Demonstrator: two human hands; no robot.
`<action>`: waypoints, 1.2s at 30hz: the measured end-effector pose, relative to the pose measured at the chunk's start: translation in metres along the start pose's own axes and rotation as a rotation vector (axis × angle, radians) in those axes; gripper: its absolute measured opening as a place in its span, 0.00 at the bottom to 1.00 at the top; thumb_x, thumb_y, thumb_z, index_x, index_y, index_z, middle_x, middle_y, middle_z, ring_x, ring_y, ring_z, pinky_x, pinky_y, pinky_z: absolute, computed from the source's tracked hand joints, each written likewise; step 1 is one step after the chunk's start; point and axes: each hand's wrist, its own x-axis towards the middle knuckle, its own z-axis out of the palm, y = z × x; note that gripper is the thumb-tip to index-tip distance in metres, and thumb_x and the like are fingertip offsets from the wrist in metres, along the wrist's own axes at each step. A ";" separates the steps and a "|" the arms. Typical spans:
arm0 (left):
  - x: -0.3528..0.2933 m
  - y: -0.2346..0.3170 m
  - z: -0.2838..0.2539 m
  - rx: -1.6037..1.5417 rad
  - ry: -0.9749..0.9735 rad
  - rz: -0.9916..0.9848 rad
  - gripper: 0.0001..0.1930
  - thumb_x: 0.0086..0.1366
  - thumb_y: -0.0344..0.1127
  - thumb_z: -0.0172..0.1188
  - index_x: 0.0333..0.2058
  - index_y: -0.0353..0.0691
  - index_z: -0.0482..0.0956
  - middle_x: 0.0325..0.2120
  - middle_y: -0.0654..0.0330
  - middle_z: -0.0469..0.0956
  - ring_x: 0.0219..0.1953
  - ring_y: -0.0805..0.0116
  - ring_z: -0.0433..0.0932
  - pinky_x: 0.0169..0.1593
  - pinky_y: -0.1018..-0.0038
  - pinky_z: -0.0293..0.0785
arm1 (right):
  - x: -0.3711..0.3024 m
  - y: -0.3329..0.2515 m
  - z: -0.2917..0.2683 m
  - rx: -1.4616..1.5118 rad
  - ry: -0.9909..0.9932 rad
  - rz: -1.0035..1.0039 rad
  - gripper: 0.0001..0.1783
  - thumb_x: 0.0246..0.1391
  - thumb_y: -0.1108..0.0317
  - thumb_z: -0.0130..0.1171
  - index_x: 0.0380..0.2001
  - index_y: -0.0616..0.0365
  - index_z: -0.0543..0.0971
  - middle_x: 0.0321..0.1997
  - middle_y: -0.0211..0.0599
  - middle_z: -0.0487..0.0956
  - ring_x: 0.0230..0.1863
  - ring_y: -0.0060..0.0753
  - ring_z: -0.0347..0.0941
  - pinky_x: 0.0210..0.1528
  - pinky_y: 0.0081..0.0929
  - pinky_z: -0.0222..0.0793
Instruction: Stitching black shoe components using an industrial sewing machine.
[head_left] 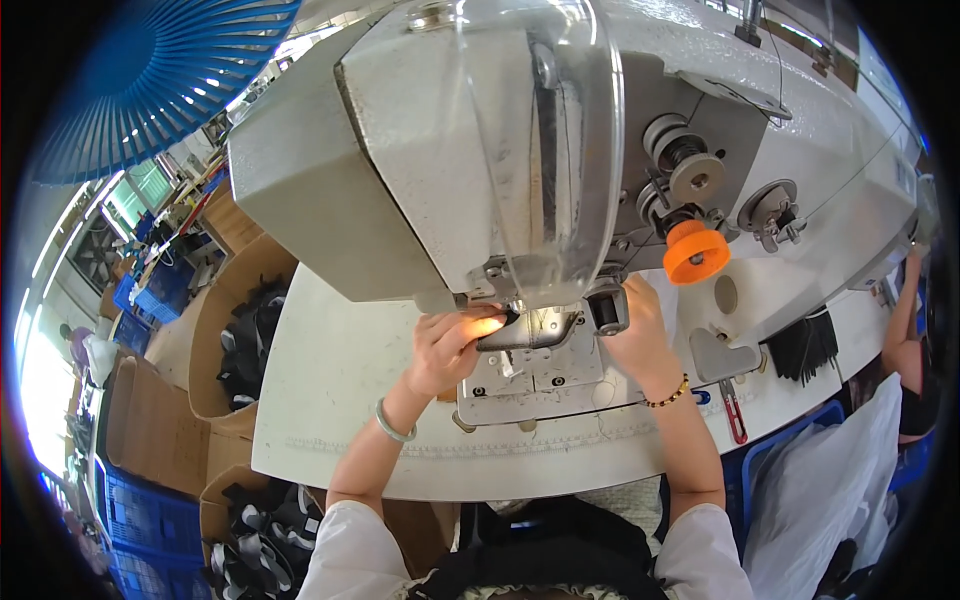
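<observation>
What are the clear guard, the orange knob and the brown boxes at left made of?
Clear guard: probably glossy plastic; reflections streak across it and the machine shows through.
Orange knob: likely moulded plastic, slightly shiny, with even, bright colour.
Brown boxes: seemingly matte cardboard, judging by their tan colour and flat panels.

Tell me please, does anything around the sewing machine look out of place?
Nothing looks clearly damaged or spilled; only the red tool lies close to the front edge of the white table, slightly odd because it might get knocked off.

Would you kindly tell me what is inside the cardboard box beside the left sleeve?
Black, grey and white pieces show in the cardboard box; whatever lies beneath is covered.
</observation>
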 end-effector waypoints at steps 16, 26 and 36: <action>0.000 0.012 -0.007 0.116 -0.045 0.160 0.18 0.38 0.18 0.54 0.33 0.36 0.74 0.30 0.58 0.77 0.35 0.62 0.79 0.29 0.74 0.75 | -0.016 0.005 0.000 -0.132 -0.151 -0.055 0.17 0.35 0.76 0.62 0.34 0.61 0.72 0.37 0.42 0.74 0.40 0.44 0.70 0.45 0.35 0.65; -0.007 0.021 -0.007 0.165 -0.113 0.025 0.22 0.38 0.18 0.56 0.38 0.38 0.72 0.38 0.54 0.75 0.35 0.60 0.76 0.31 0.71 0.70 | -0.013 0.001 0.005 0.036 0.055 -0.076 0.12 0.26 0.83 0.55 0.22 0.65 0.72 0.28 0.38 0.73 0.30 0.41 0.70 0.31 0.32 0.67; -0.003 0.018 0.007 0.101 -0.007 -0.005 0.25 0.32 0.15 0.54 0.36 0.38 0.75 0.34 0.59 0.77 0.38 0.62 0.78 0.32 0.73 0.67 | -0.007 -0.011 0.008 0.025 0.002 -0.024 0.13 0.28 0.84 0.54 0.24 0.63 0.71 0.26 0.38 0.70 0.31 0.42 0.67 0.33 0.33 0.66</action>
